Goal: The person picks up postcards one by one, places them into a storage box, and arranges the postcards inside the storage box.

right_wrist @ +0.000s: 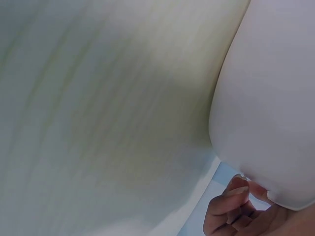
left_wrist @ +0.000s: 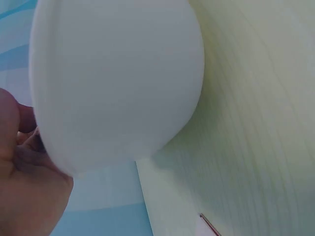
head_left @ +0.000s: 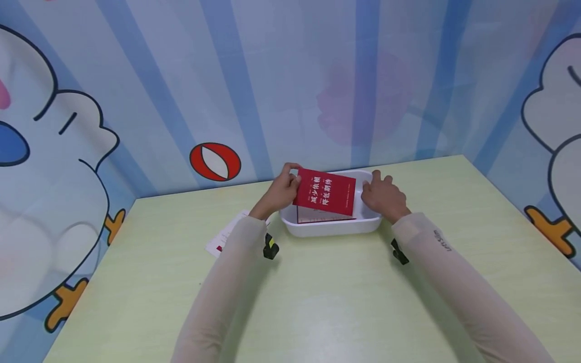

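Note:
Both hands are at a white plastic basin (head_left: 333,230) near the back of the table. My left hand (head_left: 282,189) pinches a red card (head_left: 336,199) by its left edge, tilted over the basin; white Chinese characters are printed on it. Under the red card, a white card with a red edge (head_left: 313,216) lies in the basin, partly hidden. At the opposite end, my right hand (head_left: 386,197) grips the basin's rim. In the right wrist view its curled fingers (right_wrist: 229,206) show beside the basin wall (right_wrist: 266,108).
On the table (head_left: 327,302), left of the basin, lies a white printed sheet (head_left: 229,233), partly covered by the left sleeve (head_left: 227,287). A blue striped backdrop (head_left: 295,75) with cartoon figures stands right behind the table's back edge.

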Tool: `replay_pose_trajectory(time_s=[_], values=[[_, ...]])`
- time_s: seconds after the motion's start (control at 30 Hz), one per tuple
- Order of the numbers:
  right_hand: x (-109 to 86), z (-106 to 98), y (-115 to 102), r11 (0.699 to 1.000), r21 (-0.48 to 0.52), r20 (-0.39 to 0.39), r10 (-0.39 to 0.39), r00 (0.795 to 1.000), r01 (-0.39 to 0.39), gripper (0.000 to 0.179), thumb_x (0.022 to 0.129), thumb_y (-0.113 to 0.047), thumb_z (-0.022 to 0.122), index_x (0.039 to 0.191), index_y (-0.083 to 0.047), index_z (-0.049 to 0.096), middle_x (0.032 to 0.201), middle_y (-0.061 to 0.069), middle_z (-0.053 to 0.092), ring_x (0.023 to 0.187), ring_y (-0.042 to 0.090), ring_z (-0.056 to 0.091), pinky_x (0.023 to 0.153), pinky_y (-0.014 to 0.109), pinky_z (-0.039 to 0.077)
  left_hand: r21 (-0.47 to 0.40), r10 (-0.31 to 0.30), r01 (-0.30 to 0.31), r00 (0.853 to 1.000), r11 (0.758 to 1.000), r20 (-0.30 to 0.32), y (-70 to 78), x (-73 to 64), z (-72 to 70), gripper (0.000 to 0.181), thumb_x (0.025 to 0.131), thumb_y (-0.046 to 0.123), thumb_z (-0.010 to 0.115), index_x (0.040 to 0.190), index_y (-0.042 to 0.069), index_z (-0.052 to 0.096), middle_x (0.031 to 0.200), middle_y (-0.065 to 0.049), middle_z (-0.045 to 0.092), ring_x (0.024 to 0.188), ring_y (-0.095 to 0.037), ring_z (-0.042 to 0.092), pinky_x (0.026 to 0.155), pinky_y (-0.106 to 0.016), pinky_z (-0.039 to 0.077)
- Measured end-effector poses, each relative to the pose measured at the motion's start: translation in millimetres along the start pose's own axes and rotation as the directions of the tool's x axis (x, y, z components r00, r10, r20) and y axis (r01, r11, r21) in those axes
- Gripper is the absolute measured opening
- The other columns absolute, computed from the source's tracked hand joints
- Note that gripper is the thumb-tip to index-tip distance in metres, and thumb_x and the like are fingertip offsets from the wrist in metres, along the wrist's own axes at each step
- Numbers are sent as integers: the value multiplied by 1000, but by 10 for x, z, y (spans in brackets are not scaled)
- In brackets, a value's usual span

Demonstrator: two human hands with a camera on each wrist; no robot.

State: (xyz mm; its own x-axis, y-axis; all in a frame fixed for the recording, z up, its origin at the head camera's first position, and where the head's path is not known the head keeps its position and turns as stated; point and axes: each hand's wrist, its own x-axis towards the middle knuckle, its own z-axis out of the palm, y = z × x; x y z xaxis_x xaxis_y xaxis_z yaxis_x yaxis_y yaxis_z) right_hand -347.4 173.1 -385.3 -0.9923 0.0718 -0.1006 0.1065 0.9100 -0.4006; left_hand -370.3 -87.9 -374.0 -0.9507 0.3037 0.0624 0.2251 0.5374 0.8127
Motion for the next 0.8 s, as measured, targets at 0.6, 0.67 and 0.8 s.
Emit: replay_pose_trajectory(time_s=[0.6, 0.67, 0.8], values=[[-12, 6, 6, 1000, -10, -1, 5, 1000, -5, 62, 104, -33, 28, 152, 3, 16, 135, 33, 40, 110, 45, 55, 95, 63, 49, 99, -7, 14, 998, 995, -64, 18, 6, 151, 34, 106, 24, 43, 136, 10, 39, 105, -12, 67, 82, -18, 60, 68, -27, 49], [-13, 3, 4, 1000, -8, 0, 5, 1000, -5, 62, 104, -33, 29, 152, 3, 16, 135, 33, 40, 110, 45, 55, 95, 63, 49, 135, -4, 16, 996, 991, -87, 13, 7, 177, 33, 105, 25, 44, 134, 9, 40, 96, -11, 65, 75, -17, 57, 63, -25, 47], [-5, 0, -1, 1000, -5, -3, 4, 1000, -4, 62, 104, -33, 30, 152, 3, 16, 135, 33, 40, 110, 44, 55, 95, 62, 49, 211, -17, 45, 991, 977, -134, 14, 11, 228, 32, 105, 28, 45, 131, 9, 43, 89, -7, 64, 70, -16, 59, 58, -24, 47]])
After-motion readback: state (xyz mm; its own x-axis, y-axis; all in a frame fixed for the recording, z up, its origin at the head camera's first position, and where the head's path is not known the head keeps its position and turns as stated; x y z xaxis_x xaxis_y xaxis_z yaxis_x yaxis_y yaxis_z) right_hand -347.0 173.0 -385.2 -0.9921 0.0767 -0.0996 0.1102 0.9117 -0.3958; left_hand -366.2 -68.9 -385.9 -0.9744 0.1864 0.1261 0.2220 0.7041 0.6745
